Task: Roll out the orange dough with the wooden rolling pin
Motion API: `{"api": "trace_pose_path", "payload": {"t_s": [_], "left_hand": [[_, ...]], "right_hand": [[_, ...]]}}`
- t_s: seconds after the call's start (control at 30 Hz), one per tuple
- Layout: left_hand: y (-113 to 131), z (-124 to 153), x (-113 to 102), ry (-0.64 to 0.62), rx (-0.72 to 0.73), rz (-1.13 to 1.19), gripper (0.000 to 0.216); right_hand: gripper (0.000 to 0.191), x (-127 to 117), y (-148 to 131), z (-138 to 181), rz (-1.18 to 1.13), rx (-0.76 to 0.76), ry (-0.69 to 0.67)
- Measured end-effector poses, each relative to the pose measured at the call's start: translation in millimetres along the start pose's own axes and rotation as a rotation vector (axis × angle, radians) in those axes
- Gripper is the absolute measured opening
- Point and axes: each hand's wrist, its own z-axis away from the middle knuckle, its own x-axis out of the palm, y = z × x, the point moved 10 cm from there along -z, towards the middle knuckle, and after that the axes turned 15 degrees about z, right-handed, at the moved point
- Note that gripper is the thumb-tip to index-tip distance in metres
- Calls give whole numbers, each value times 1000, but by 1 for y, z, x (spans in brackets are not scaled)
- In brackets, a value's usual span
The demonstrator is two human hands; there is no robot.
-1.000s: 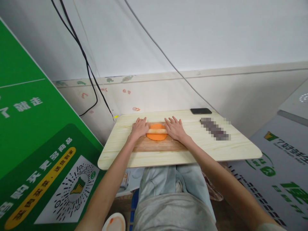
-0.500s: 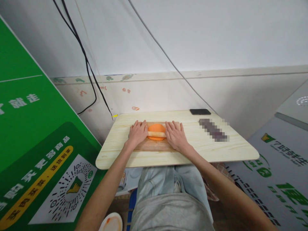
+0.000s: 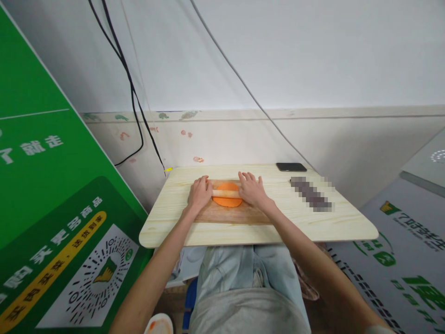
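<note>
A wooden rolling pin [image 3: 225, 193] lies across a flat round sheet of orange dough [image 3: 227, 202]. Under the dough is a brown wooden board [image 3: 225, 216]. My left hand [image 3: 200, 192] is over the pin's left end, its fingers bent forward around it. At the other end my right hand [image 3: 252, 189] presses on the pin, fingers curled over the far side. Both pin ends are hidden beneath my hands. Orange shows on the near and far sides of the pin.
The board rests on a pale wood-grain table [image 3: 160, 227] against a white wall. A black phone [image 3: 291, 167] and a blurred-out dark object [image 3: 311, 194] lie on the right. Green panels [image 3: 114, 204] stand at left, and a white plate [image 3: 159, 324] is below.
The rolling pin has rolled a little away from me, towards the far part of the dough, with both hands moving along. My fingers are more bent. The view has tilted slightly.
</note>
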Motion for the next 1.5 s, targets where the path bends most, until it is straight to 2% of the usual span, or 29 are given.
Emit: {"api": "trace_pose_path", "payload": {"t_s": [0.17,0.37,0.53,0.67,0.83,0.97,1.2,1.33,1.43,1.5], "left_hand": [[0,0,1,1,11,-2,37],[-2,1,1,12,17,10,39],[-5,1,-1,23,-21,42,39],[-9,0,-7,81,-73,140,37],[-18,1,-15,154,-165,259,41],[-18,3,-23,207,-187,353,40],[-17,13,-45,326,-194,493,39],[1,17,-41,174,-34,367,35],[16,23,-28,24,86,160,41],[22,25,-18,-44,119,75,46]], "right_hand": [[56,-3,-7,-26,-47,80,-9],[55,-11,-22,-48,-37,-40,9],[49,-5,-28,-54,-41,52,-39],[57,-4,-34,-49,-84,61,-29],[83,13,-31,-36,-145,92,-144],[85,16,-34,-23,-126,68,-140],[75,1,-38,10,-35,99,-5],[73,1,-38,8,-67,101,-26],[70,4,-35,0,-103,108,-82],[66,-1,-32,-4,-118,105,-67]]}}
